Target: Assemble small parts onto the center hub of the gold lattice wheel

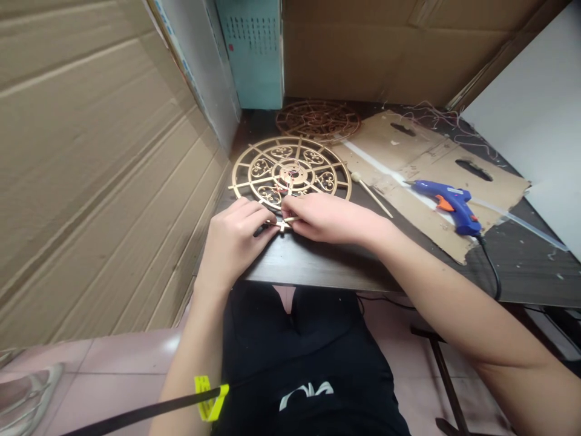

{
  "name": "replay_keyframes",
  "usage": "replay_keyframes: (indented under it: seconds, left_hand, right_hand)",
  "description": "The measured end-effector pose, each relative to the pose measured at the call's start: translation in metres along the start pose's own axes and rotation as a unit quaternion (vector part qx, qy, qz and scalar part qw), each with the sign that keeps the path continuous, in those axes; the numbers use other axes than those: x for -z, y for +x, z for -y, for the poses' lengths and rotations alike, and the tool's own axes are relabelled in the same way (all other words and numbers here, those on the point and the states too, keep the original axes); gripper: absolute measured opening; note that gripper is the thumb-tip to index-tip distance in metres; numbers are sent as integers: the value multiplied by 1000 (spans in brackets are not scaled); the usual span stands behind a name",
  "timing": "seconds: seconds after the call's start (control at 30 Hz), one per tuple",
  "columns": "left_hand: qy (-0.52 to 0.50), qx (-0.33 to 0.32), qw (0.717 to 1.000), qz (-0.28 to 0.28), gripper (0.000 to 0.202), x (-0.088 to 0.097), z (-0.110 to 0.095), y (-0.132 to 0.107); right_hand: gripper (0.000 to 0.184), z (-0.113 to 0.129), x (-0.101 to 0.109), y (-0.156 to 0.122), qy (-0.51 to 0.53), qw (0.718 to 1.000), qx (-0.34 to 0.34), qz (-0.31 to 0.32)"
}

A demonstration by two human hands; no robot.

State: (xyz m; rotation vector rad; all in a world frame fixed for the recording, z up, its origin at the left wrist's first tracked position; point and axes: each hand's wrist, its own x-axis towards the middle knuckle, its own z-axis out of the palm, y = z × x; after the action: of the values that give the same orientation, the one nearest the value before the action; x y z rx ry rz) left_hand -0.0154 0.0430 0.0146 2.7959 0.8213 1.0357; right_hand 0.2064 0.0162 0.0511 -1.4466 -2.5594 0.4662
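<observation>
A round gold-coloured openwork wheel with spokes and scroll ornaments lies on the dark table in front of me. Thin red wires run over its hub. My left hand pinches the near rim beside a small peg, thumb and fingers closed; a dark bit shows between them. Just right of that peg, my right hand is closed on a short, thin pale stick, its tip at the rim. The fingers partly hide the near edge of the wheel.
A blue glue gun lies on torn cardboard, its cord over the table edge. Near it are a wooden stick and a clear strip. Behind is a darker wheel; loose wires lie back right. Cardboard walls the left.
</observation>
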Motion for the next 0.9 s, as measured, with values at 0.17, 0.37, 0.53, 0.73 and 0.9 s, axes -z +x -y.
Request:
replay_keyframes:
  seconds: [0.17,0.37,0.53,0.73,0.9]
  left_hand:
    - [-1,-1,1000,1,6,-1,0,0]
    - [0,-3,1000,3,6,-2,1,0]
    - [9,1,1000,9,12,-3,0,0]
    - [13,-9,1000,8,17,-2,-1,0]
    - [22,-1,1000,17,16,-2,-1,0]
  right_hand:
    - [14,-8,3,-1,29,997,51,-51]
    - [13,-7,6,0,25,992,107,-63]
    - [16,0,7,0,-36,993,98,-63]
    - [17,7,10,-2,-81,993,81,-37]
    - [19,14,12,-1,-121,990,67,-22]
